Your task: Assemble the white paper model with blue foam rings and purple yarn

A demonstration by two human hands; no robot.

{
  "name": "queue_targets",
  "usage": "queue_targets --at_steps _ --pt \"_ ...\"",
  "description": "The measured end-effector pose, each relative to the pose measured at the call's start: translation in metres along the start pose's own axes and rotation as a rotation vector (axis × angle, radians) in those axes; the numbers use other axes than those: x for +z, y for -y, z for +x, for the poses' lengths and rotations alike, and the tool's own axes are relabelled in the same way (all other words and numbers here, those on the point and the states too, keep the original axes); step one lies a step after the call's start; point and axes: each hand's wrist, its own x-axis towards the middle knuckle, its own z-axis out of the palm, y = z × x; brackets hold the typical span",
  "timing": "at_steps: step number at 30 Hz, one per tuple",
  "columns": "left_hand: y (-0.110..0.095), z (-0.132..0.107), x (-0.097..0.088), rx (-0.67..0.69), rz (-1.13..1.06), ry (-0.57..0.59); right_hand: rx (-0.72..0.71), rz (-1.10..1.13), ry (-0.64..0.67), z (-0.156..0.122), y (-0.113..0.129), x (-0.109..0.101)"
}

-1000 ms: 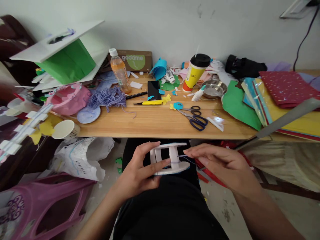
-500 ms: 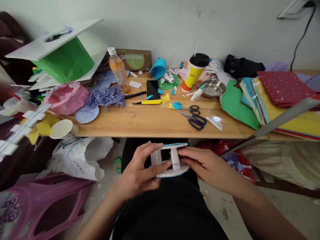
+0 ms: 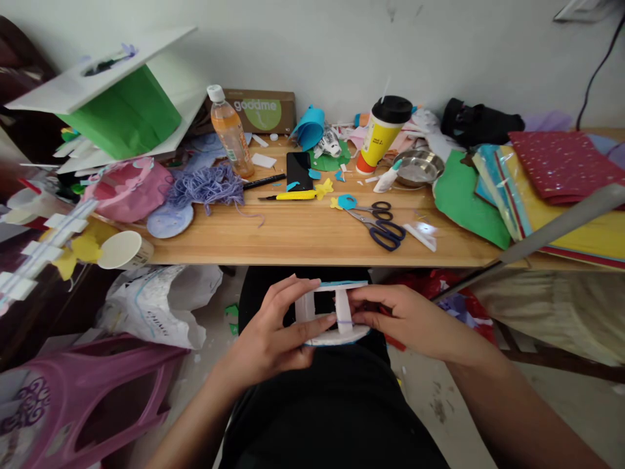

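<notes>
Above my lap, in front of the table's near edge, is a small foam-board model: two flat white pieces with blue outer faces, joined by white upright strips. My left hand grips it from the left, fingers on the upper piece and thumb reaching inside toward the lower round one. On the other side my right hand has its fingertips closed at the right upright strip. A purple line runs across the foot of that strip. Whether the right fingers pinch anything besides the model is hidden.
On the wooden table lie scissors, a yellow cutter, a phone, purple yarn and a glue bottle. A drink bottle and a cup stand behind. A grey bar slants across the right side.
The right fingers have shifted slightly and curled closer at the right upright strip. The left hand keeps its grip, and the model stays almost in place. The camera view has moved slightly.
</notes>
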Motion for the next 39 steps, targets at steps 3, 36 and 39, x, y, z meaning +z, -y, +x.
queue_targets --at_steps 3,36,39 --pt "0.0 -0.001 0.0 -0.013 -0.005 0.007 0.002 -0.03 -0.043 -0.002 0.0 0.001" --pt "-0.01 0.005 0.003 -0.018 0.026 0.131 0.043 -0.132 -0.008 -0.004 0.003 0.001" --pt "-0.012 0.006 0.003 -0.044 0.045 0.133 0.053 -0.144 -0.041 -0.004 0.004 0.004"
